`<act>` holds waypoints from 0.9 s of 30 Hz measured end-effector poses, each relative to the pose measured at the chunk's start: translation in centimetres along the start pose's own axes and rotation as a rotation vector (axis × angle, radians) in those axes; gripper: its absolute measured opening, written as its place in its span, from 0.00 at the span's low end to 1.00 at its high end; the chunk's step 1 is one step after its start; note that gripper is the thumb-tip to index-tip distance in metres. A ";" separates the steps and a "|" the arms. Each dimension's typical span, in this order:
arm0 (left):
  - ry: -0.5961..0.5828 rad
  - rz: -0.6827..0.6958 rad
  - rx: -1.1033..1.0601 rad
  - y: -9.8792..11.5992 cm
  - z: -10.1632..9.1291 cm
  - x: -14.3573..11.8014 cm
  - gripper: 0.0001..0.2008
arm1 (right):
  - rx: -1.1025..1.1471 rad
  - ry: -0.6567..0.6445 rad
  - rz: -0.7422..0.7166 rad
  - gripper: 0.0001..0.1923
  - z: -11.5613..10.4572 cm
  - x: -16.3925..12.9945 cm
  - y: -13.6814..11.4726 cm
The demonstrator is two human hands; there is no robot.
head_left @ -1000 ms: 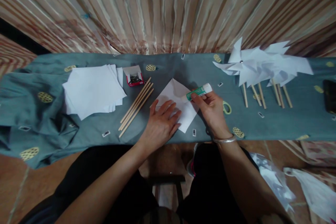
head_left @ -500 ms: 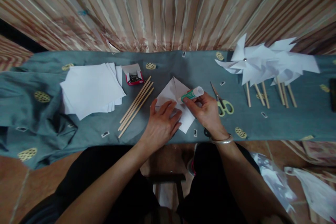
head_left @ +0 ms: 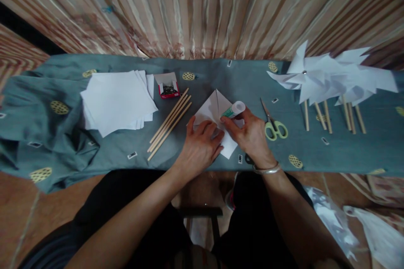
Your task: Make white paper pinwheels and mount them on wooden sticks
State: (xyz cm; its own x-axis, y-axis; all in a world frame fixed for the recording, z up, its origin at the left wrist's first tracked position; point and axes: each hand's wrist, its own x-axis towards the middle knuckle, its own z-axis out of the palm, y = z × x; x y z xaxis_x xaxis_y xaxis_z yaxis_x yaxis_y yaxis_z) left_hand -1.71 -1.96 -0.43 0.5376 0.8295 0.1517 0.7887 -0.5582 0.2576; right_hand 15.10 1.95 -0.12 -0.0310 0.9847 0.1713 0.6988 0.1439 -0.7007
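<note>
A white paper square [head_left: 208, 108], cut in from its corners, lies turned like a diamond in front of me. My left hand [head_left: 202, 145] rests on its lower left part with the fingers spread, pressing it to the cloth. In my right hand [head_left: 251, 132] is a green and white glue stick [head_left: 234, 110], gripped between thumb and fingers and tilted. Its lower end is at the middle of the paper; my thumb partly hides where they meet. Just right of that hand lie scissors [head_left: 274, 128] with light green handles.
Several wooden sticks [head_left: 170, 124] lie left of the paper, beside an open red box [head_left: 168, 88] of small metal pieces. A stack of white paper [head_left: 118, 101] is farther left. Finished paper pinwheels [head_left: 328, 75] on sticks lie at the right. A curtain [head_left: 202, 12] hangs behind the table.
The view has shifted slightly, so everything on the table sits a little farther right. My right hand has tilted the glue stick a little over the paper; my left hand still presses down.
</note>
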 end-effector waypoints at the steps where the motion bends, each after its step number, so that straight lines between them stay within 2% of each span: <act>1: 0.005 0.005 0.006 0.0 0.0 0.0 0.16 | -0.011 0.007 -0.005 0.11 0.0 0.0 0.0; 8: 0.039 0.012 0.035 0.1 0.1 -0.1 0.16 | -0.067 0.050 -0.054 0.13 0.3 -0.1 -0.2; 27: 0.028 0.001 0.019 0.2 0.1 -0.2 0.15 | -0.057 0.035 -0.131 0.12 0.8 -0.1 -0.3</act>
State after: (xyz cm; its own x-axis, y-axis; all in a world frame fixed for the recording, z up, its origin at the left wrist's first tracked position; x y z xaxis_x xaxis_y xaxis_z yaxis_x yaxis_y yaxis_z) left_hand -1.59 -2.23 -0.45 0.5300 0.8291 0.1782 0.7940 -0.5589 0.2391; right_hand 14.32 1.90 -0.47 -0.1008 0.9537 0.2835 0.7296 0.2646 -0.6306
